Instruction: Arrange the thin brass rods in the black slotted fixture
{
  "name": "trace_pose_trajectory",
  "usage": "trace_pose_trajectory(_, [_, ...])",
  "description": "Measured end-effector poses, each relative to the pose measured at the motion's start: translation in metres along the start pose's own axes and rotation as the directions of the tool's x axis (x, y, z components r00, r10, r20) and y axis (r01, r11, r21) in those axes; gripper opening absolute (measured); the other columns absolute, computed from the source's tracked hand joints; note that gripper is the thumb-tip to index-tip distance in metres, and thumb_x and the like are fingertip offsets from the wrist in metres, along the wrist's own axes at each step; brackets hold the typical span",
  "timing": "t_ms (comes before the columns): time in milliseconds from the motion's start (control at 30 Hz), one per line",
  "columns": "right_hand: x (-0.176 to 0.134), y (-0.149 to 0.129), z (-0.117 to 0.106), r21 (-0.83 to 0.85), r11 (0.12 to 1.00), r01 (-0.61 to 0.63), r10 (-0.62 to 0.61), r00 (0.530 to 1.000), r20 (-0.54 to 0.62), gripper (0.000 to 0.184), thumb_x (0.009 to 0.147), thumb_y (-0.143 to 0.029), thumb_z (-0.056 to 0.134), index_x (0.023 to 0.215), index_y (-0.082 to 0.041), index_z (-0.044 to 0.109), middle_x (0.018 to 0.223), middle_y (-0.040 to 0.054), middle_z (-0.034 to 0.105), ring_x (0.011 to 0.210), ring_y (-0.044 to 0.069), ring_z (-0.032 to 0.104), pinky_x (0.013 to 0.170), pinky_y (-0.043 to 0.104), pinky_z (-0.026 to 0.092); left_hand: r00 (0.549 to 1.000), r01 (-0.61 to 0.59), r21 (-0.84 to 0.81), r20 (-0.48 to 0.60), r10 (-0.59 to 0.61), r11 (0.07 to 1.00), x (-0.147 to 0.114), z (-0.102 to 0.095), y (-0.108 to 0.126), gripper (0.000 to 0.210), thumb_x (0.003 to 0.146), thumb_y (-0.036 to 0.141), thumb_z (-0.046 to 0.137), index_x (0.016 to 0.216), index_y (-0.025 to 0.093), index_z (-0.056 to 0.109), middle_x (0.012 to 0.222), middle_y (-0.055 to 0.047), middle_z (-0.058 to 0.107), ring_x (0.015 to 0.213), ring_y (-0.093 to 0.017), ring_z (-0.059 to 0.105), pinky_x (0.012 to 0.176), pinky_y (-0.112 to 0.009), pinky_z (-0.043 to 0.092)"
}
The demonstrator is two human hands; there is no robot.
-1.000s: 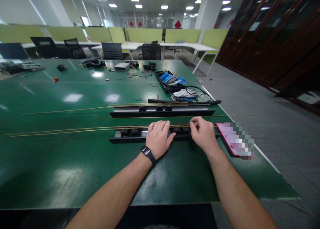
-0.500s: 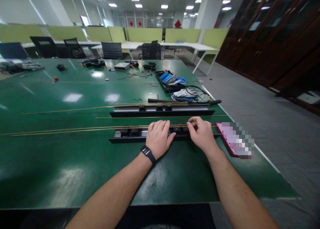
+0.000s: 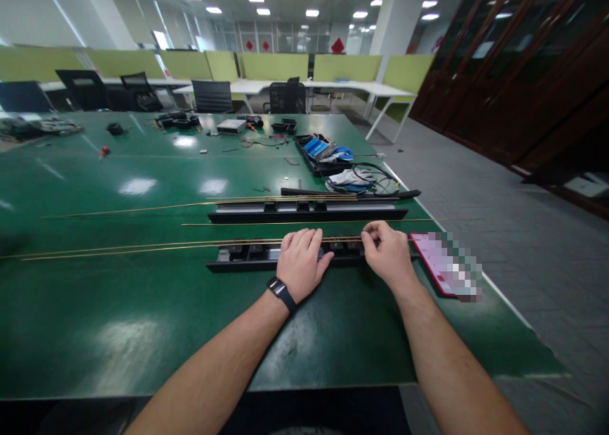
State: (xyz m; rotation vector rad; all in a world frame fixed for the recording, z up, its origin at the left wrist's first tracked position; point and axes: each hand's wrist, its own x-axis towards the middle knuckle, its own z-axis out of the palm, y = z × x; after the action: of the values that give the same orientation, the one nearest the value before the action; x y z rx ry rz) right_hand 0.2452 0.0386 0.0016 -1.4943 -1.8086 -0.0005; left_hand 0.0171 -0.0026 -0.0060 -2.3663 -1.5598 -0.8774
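Note:
My left hand (image 3: pixel 301 265) lies across a black channel-shaped rail (image 3: pixel 257 267), its fingers stretched flat over the far side and its thumb apart. Thin brass-coloured rods (image 3: pixel 143 248) run lengthwise along this rail, passing under the left fingers and sticking far out to the left. Farther right, my right hand (image 3: pixel 389 250) pinches a rod near the rail's right end with thumb and forefinger; its fingertips partly hide the grip. Dark blocks (image 3: pixel 255 250) sit inside the rail.
Beyond lies a second black rail (image 3: pixel 304 216) with rods on it, and a single rod (image 3: pixel 228 224) between the two. A red-edged phone-like slab (image 3: pixel 435 267) is right of my hand. Farther back are a black tray (image 3: pixel 307 156), gloves (image 3: pixel 352 179) and cables.
My right hand has slid slightly to the right along the rod, still pinching. My left hand stays in place on the rail.

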Motion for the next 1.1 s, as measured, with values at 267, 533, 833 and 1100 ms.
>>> trace_pose_trajectory(267, [-0.003,-0.0053,0.0017,0.002,0.997,0.078,-0.078,0.997,0.004,0.014,0.094,-0.036,0.059,0.098,-0.023,0.061,0.081,0.0011,0.071,0.083,0.022,0.067,0.093,0.041,0.038,1.0,0.009,0.0,-0.003,-0.009,1.0,-0.0003,0.001,0.0004,0.047,0.103,0.046,0.054,0.141,0.018,0.058,0.135,-0.013,0.069,0.131,-0.029,0.059,0.112,-0.048,0.039])
trace_pose_trajectory(533, [-0.0021,-0.0039,0.0038,0.027,0.997,0.069,-0.07,0.997,0.022,0.014,0.094,-0.036,0.058,0.097,-0.023,0.062,0.076,0.0003,0.068,0.075,0.02,0.063,0.089,0.04,0.04,1.0,0.01,0.004,-0.002,-0.01,1.0,-0.001,0.0031,-0.0002,0.047,0.103,0.046,0.054,0.141,0.018,0.058,0.135,-0.013,0.069,0.131,-0.029,0.059,0.111,-0.047,0.04])
trace_pose_trajectory(833, [-0.001,-0.0036,0.0005,0.026,0.999,0.022,-0.023,1.0,0.016,0.011,0.091,-0.034,0.06,0.094,-0.023,0.062,0.071,-0.001,0.066,0.07,0.019,0.061,0.086,0.039,0.04,1.0,-0.003,-0.002,-0.01,0.003,1.0,-0.0003,0.0015,-0.0007,0.048,0.103,0.046,0.055,0.14,0.016,0.059,0.134,-0.013,0.07,0.13,-0.029,0.059,0.111,-0.047,0.039])
trace_pose_trajectory(1100, [-0.0017,-0.0034,-0.0007,-0.013,0.999,0.045,-0.045,0.999,-0.004,0.011,0.092,-0.033,0.059,0.093,-0.023,0.062,0.074,-0.0004,0.066,0.076,0.02,0.063,0.088,0.039,0.038,1.0,0.006,-0.007,-0.015,-0.006,1.0,-0.0008,0.0011,0.0002,0.047,0.103,0.046,0.055,0.14,0.017,0.059,0.136,-0.013,0.069,0.131,-0.029,0.058,0.111,-0.047,0.039])
